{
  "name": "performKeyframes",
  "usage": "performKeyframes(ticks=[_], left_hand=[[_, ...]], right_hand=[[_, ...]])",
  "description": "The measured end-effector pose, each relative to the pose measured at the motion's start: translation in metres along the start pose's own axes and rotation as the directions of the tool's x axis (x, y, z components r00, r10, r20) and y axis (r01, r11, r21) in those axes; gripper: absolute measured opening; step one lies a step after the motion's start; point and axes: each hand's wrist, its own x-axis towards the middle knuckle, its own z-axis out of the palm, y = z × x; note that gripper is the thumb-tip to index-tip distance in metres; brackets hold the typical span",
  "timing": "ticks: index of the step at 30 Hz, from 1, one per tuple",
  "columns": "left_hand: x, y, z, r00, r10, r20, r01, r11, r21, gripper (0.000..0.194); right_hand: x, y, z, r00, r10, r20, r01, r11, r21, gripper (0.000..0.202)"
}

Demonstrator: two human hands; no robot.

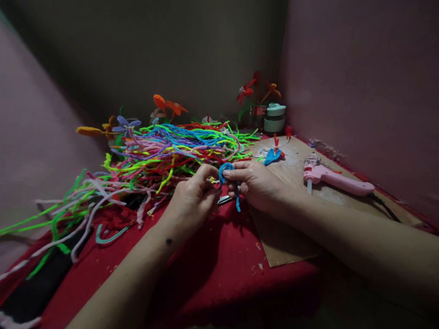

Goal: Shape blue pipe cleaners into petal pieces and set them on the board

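A blue pipe cleaner (238, 199) is bent into a small loop in front of me, its free end hanging down. My right hand (257, 183) pinches the loop between thumb and fingers. From the other side, my left hand (194, 194) has its fingertips closed at the loop's left edge; its exact grip is partly hidden. Just beyond the hands lies a large heap of multicoloured pipe cleaners (178, 148). Blue folded pipe-cleaner petals (272, 156) rest on the cardboard sheet (291, 246) past my right hand. Under my hands, a dark tool with a pale edge (224, 199) is partly covered.
A pink glue gun (338, 181) lies on the cardboard at the right, its cord trailing right. Pipe-cleaner flowers (245, 91) and a lidded jar (275, 119) stand at the back. Red cloth (206, 269) covers the table; a black object (44, 274) lies at the left. Walls enclose the corner.
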Motion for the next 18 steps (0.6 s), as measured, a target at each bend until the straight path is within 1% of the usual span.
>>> performKeyframes(ticks=[3,7,10,13,16,18], left_hand=[[0.0001,0.0007,-0.0013,0.998,-0.042,0.036,0.042,0.999,-0.004,0.018],[0.0002,0.0013,-0.0035,0.973,-0.159,0.169,0.161,0.987,-0.003,0.002],[0.0006,0.0017,-0.0047,0.955,-0.199,0.221,0.207,0.978,-0.016,0.006],[0.0015,0.0037,-0.007,0.922,-0.243,0.3,0.288,0.951,-0.116,0.003],[0.0023,0.005,-0.0095,0.883,-0.254,0.395,0.371,0.894,-0.253,0.009],[0.0028,0.0039,-0.0096,0.884,-0.231,0.406,0.392,0.84,-0.375,0.014]], right_hand=[[0.0016,0.002,-0.0014,1.0,0.004,0.004,-0.004,1.0,0.023,0.013],[0.0011,0.0028,-0.0006,1.0,-0.002,0.006,0.002,1.0,0.009,0.012],[0.0005,0.0027,0.0,1.0,-0.01,0.019,0.01,1.0,0.002,0.012],[0.0004,0.0024,-0.0003,0.999,-0.039,0.031,0.04,0.999,-0.016,0.014],[-0.0002,0.0018,-0.0001,0.997,-0.063,0.039,0.064,0.998,-0.022,0.017],[-0.0009,0.0012,0.0004,0.998,-0.052,0.036,0.052,0.998,-0.023,0.017]])
